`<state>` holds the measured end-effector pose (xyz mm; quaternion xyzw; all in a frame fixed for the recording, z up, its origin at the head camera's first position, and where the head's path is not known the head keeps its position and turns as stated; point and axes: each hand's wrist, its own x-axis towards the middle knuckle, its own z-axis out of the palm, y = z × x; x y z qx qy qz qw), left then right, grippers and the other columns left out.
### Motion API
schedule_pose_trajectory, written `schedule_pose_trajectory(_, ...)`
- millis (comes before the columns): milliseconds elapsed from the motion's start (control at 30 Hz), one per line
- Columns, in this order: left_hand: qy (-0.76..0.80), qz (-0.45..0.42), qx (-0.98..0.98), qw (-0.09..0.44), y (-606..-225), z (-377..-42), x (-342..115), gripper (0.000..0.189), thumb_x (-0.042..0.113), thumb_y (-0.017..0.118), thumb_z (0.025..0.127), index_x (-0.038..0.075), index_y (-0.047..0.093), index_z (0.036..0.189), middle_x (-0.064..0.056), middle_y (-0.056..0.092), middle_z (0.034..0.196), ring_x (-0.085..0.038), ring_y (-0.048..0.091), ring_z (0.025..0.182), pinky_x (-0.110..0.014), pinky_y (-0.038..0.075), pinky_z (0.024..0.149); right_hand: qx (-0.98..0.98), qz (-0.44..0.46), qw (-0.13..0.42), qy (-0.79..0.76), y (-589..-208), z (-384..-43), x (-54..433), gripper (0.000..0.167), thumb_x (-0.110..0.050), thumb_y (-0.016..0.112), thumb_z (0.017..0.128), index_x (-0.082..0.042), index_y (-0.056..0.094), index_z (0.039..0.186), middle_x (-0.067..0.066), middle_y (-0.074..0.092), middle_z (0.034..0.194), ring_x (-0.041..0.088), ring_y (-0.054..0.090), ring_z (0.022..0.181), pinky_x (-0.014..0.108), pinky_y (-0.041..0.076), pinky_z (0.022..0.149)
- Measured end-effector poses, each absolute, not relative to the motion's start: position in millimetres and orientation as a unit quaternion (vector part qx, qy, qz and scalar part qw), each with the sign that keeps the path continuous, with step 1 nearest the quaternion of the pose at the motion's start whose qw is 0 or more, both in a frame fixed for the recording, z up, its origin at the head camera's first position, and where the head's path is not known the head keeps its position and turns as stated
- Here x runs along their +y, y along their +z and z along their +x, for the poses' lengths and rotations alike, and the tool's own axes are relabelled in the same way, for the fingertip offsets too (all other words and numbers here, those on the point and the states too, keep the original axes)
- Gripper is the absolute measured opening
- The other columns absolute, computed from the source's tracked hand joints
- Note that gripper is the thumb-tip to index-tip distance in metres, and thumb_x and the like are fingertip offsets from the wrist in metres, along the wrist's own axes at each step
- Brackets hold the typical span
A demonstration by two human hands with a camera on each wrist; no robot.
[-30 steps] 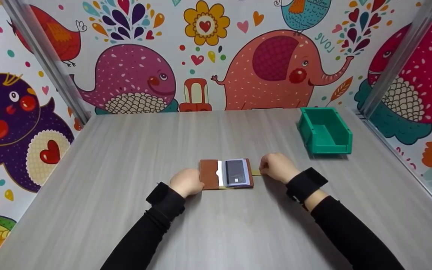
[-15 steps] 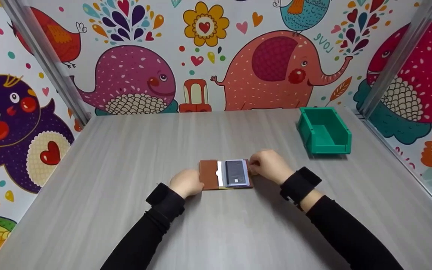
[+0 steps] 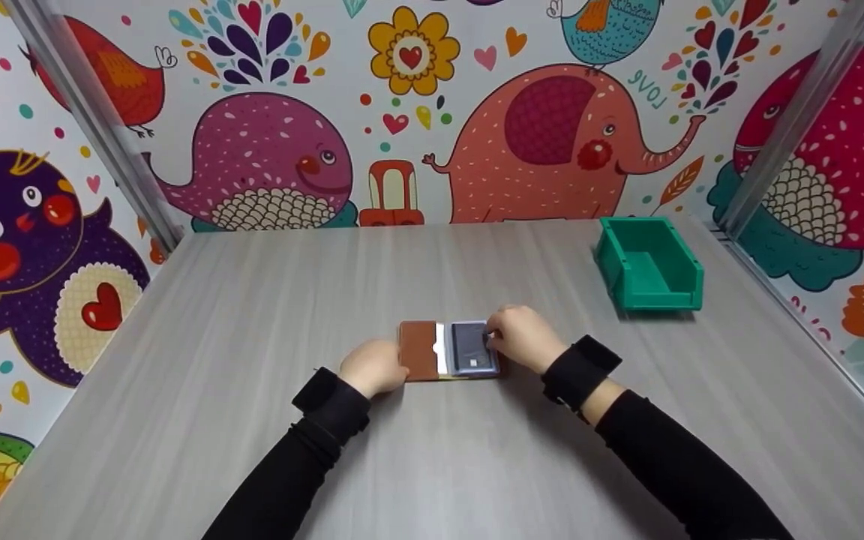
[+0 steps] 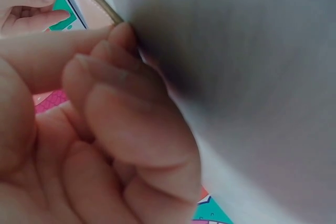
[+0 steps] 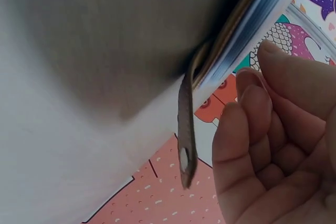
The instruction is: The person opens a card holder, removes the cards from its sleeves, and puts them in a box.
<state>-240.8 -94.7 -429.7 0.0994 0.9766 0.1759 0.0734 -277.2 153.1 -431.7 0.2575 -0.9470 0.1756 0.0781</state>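
A brown card holder (image 3: pixel 418 354) lies spread on the table, with clear sleeves and a dark card (image 3: pixel 469 346) on its right half. A white insert shows near its fold. My left hand (image 3: pixel 373 366) pinches its left edge; in the left wrist view, thumb and index fingertip meet at the corner. My right hand (image 3: pixel 526 337) is at the right edge of the sleeves, its fingertips overlapping them in the head view. Seen from the right wrist, its fingers are loosely curled and the thumb stands apart from them. There, a narrow strap (image 5: pixel 186 124) with a snap sticks out from the holder.
A green plastic bin (image 3: pixel 661 301) stands at the back right of the wood-grain table (image 3: pixel 289 292). Walls printed with cartoon animals (image 3: pixel 274 150) border the table at the back and sides. Both wrists wear black bands (image 3: pixel 580 371).
My right hand has moved left, from the yellowish strap beyond the holder's right edge onto the sleeves' edge. It no longer pinches the strap. My left hand keeps its hold.
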Motion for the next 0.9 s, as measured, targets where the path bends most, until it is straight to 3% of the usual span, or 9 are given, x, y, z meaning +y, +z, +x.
schedule_pose_trajectory(367, 0.175, 0.109, 0.976, 0.070, -429.1, -240.8, -93.9, 0.016, 0.017, 0.067, 0.090, 0.005, 0.065, 0.080, -0.007, 0.064, 0.079, -0.021, 0.054, 0.067, -0.039, 0.048, 0.064, -0.946, 0.259, 0.078, 0.179, -434.4, -275.4, 153.4, 0.015, 0.000, 0.079, 0.078, 0.001, 0.077, 0.093, 0.012, 0.073, 0.090, 0.028, 0.068, 0.086, 0.042, 0.053, 0.079)
schedule_pose_trajectory(733, 0.165, 0.122, 0.977, 0.063, -429.2, -241.3, -96.3, 0.018, 0.018, 0.068, 0.089, 0.005, 0.065, 0.077, -0.006, 0.063, 0.077, -0.020, 0.054, 0.067, -0.039, 0.049, 0.065, -0.951, 0.241, 0.065, 0.185, -433.7, -274.6, 150.4, 0.011, 0.001, 0.079, 0.078, 0.000, 0.078, 0.089, 0.011, 0.073, 0.089, 0.027, 0.069, 0.085, 0.042, 0.054, 0.079)
schedule_pose_trajectory(900, 0.153, 0.116, 0.979, 0.062, -425.8, -242.0, -95.3, 0.017, 0.019, 0.067, 0.090, 0.003, 0.068, 0.086, -0.009, 0.067, 0.085, -0.023, 0.057, 0.071, -0.042, 0.050, 0.068, -0.952, 0.237, 0.060, 0.186, -433.9, -274.8, 149.3, 0.010, 0.001, 0.078, 0.078, 0.000, 0.078, 0.088, 0.011, 0.073, 0.089, 0.027, 0.069, 0.084, 0.042, 0.054, 0.078)
